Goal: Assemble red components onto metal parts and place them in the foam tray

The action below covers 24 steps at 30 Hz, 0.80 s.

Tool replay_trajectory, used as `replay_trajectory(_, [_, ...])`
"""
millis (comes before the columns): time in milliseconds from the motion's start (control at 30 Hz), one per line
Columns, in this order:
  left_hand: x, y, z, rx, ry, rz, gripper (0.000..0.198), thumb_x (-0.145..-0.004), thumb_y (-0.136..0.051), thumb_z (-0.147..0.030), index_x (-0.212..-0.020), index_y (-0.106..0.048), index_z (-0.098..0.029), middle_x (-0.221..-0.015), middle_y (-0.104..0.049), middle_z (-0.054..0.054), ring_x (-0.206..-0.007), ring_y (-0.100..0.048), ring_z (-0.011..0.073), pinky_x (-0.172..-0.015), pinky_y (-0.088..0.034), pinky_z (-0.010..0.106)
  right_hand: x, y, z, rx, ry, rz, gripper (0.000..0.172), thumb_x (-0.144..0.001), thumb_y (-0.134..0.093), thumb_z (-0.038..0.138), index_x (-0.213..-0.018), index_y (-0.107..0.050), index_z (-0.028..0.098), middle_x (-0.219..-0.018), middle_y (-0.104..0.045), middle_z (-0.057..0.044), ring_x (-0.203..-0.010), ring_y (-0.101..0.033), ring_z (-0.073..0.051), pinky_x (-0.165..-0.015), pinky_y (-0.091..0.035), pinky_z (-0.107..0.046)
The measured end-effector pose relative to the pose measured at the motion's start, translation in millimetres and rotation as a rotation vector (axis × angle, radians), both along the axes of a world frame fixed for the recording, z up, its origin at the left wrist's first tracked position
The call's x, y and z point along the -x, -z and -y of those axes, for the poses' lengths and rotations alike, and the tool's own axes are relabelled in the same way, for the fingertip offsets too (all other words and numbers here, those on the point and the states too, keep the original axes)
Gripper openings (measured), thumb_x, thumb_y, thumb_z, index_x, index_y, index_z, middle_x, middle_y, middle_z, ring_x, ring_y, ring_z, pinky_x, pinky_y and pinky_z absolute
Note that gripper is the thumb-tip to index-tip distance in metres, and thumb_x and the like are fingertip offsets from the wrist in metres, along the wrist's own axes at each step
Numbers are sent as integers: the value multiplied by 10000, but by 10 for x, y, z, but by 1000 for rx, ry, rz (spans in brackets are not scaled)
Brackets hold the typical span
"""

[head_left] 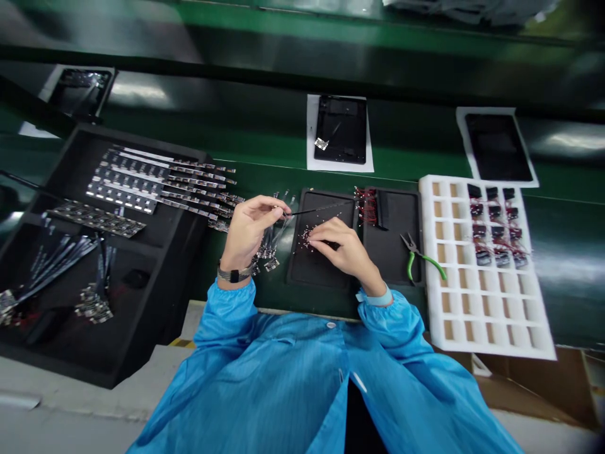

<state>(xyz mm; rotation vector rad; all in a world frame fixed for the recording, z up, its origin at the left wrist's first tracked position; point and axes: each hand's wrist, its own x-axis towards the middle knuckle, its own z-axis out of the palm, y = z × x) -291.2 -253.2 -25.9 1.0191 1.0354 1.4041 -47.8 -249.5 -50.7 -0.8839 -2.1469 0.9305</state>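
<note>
My left hand point(258, 227) is closed, thumb and finger pinching the end of a thin dark stick-like piece point(321, 208) that reaches right over the black tray point(326, 275). Low over that same tray, my right hand point(343, 246) has its fingertips pressed together among many tiny pale and reddish parts point(306, 234). Whether a part sits between those fingertips is too small to make out. Beside my left wrist lies a bunch of flex cables with small circuit boards point(270, 260).
A second black tray point(392, 268) holds red-wired parts point(366, 207) and green-handled pliers point(420, 257). Right of it is a white compartment tray point(486, 328) with black wired components. On the left stands a black foam box point(142, 265) with board strips. Black panels point(347, 126) lie on the green conveyor behind.
</note>
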Motion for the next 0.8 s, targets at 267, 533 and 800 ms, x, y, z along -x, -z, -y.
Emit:
replay_trajectory(267, [-31, 22, -19, 78, -86, -45, 347, -771, -900, -281, -1072, -758, -186, -774, -693, 2, -734, -690, 134, -630, -535, 213, -17, -55, 29, 248, 219, -239, 179, -946, -763, 402, -896, -824, 241, -880, -815, -60, -863, -727, -242, -914, -536, -440])
replay_trajectory(533, [-56, -3, -3, 33, -107, -141, 223, -815, -852, -266, -1016, -804, -183, -807, -735, 25, -731, -677, 140, -731, -549, 261, -79, -110, 59, 318, 245, -329, 182, -988, -707, 361, -909, -786, 218, -819, -772, -39, -777, -699, -197, -803, -553, -367])
replay_trajectory(800, [-172, -27, 50, 134, 171, -185, 213, -801, -878, -300, -958, -814, -171, -780, -752, 39, -706, -679, 146, -677, -524, 249, -100, -146, 41, 386, 238, -229, 255, -981, -681, 390, -836, -760, 197, -772, -774, -40, -742, -712, -190, -759, -564, -327])
